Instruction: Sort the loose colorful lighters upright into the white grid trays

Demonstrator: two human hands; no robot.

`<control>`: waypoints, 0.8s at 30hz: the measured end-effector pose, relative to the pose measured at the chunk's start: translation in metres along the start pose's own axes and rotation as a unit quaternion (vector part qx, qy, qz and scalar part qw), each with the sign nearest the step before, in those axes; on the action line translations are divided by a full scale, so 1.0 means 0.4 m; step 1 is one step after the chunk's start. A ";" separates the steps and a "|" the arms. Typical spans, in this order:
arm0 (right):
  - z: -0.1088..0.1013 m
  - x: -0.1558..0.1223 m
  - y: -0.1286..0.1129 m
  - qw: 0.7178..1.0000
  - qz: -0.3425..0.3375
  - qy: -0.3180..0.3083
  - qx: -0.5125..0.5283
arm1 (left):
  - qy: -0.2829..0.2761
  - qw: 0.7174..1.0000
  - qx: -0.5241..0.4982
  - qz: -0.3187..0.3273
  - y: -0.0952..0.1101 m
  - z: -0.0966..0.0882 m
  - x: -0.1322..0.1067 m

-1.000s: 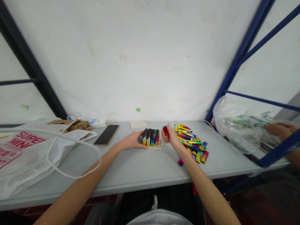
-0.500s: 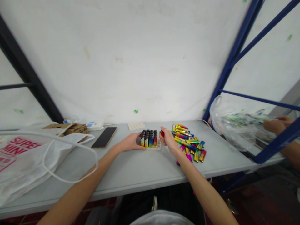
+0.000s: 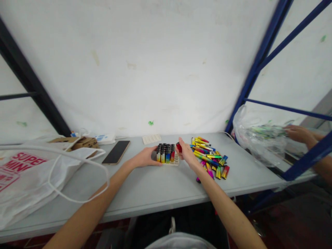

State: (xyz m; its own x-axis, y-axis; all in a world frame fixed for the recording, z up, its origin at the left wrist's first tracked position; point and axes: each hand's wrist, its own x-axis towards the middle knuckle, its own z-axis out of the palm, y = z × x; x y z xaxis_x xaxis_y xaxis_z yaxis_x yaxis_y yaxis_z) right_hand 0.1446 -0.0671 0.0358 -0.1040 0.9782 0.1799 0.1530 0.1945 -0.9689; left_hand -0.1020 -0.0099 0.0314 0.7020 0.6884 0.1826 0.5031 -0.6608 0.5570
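A white tray (image 3: 176, 162) with small slots holds several upright lighters (image 3: 165, 152), black-topped with shiny coloured bodies. My left hand (image 3: 146, 156) grips the tray and its lighters from the left side, thumb along the front. At the tray's right end, my right hand (image 3: 184, 151) is closed on a red lighter (image 3: 178, 147), tilted just above the slots on that side. Fingers partly cover this lighter. A pile of loose shiny lighters (image 3: 207, 157) in yellow, blue, green, red and pink lies right of my right hand.
Behind the tray lies another white slotted tray (image 3: 151, 139). To the left are a phone (image 3: 116, 152), a white bag (image 3: 31, 173), cardboard (image 3: 83, 142) and a looping white cable (image 3: 77, 200). A blue frame (image 3: 249, 86) stands right; beyond it another person's hand (image 3: 298, 133) touches a clear plastic bag (image 3: 246, 138).
The red lighter in my right hand shows more and leans over the tray's right side. My left hand stays put. The other person's hand has moved left toward the plastic bag.
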 end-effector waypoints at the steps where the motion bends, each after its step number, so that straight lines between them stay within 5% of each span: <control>1: -0.001 -0.005 -0.013 1.000 -0.010 -0.003 0.010 | 0.001 1.000 -0.004 0.002 0.000 0.000 0.000; 7: -0.006 -0.065 -0.064 0.993 -0.095 -0.023 0.061 | -0.001 1.000 -0.003 0.000 -0.004 0.003 -0.002; 17: -0.055 -0.047 -0.127 0.958 -0.195 -0.055 -0.201 | -0.005 1.000 0.005 -0.008 0.003 0.002 0.000; 21: -0.067 -0.050 -0.115 0.918 -0.180 -0.123 -0.331 | -0.004 1.000 -0.001 -0.003 0.004 0.003 0.000; 24: -0.065 -0.058 -0.091 0.919 -0.158 -0.116 -0.342 | -0.001 1.000 0.000 -0.005 0.004 0.004 0.000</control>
State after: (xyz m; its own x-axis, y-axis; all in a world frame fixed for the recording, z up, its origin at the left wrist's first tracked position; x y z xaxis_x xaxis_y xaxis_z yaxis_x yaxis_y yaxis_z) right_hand 0.1671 -0.0948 0.0715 -0.4436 0.8388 0.3157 0.6535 0.5438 -0.5265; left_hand -0.1004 -0.0116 0.0310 0.6986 0.6937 0.1752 0.5096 -0.6543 0.5588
